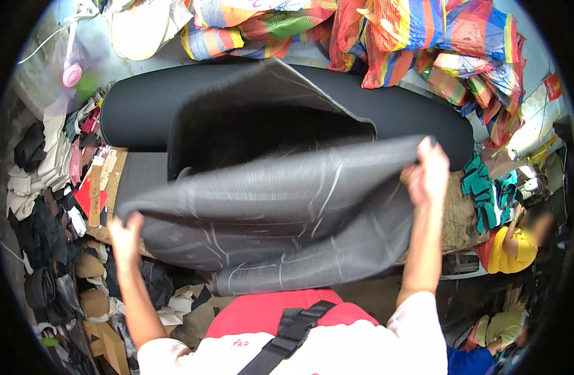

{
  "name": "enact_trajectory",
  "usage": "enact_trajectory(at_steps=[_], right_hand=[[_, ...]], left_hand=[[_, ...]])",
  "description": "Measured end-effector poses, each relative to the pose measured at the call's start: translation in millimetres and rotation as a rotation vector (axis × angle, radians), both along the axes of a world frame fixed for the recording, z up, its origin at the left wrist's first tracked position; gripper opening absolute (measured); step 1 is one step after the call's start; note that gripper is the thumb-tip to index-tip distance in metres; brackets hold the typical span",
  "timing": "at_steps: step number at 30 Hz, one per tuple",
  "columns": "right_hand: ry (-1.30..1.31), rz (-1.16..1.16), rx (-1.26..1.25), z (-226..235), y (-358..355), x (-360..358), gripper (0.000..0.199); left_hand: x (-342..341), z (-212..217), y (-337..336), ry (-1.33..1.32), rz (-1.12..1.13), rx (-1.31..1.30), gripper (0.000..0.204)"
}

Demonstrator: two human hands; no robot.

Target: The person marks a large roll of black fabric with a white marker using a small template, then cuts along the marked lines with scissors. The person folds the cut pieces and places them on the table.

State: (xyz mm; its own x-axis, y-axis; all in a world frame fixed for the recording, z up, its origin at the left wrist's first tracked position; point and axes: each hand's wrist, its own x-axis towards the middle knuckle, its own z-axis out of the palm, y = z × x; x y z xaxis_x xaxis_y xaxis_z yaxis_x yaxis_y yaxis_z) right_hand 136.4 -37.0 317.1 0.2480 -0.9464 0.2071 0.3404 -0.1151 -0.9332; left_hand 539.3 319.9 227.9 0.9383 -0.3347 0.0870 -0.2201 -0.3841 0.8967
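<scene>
Handling of a dark sheet (262,197) at a worktable, seen from above and ordered from near to far. Nearest is the wearer's white shirt (362,347), crossed by a black strap (293,331), with a red garment (243,312) beyond it. Just past the waist hangs the sheet's near fold, marked with pale lines. The left hand (125,237) is closed on the sheet's left edge, thumb on the near face; its other fingers are largely hidden. The right hand (426,176) grips the right edge, higher and farther out, its fingers drawn in on the material; blur obscures their exact spacing. Between the hands the sheet spans the worktable (460,215), its middle bowed and its far part standing up in a peak over a dark hollow. The step in hand appears to be turning or spreading the sheet; the next move would seem to call for even tension from both hands and a level lowering, lest the folds set crooked. Behind lies a thick black roll (418,115); whether the sheet is joined to it cannot be told. Farthest, along the wall, are striped, many-coloured bundles (405,28)
</scene>
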Motion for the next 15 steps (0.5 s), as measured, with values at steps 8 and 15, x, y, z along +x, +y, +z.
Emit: enact_trajectory(at_steps=[8, 15], right_hand=[[0.456, 0.038, -0.777, 190, -58, 31, 0.052], [0.314, -0.279, -0.742, 232, -53, 16, 0.03]], left_hand=[[85, 210, -74, -0.28, -0.31, -0.631, 0.044], [118, 288, -68, -0.336, -0.482, -0.679, 0.031]])
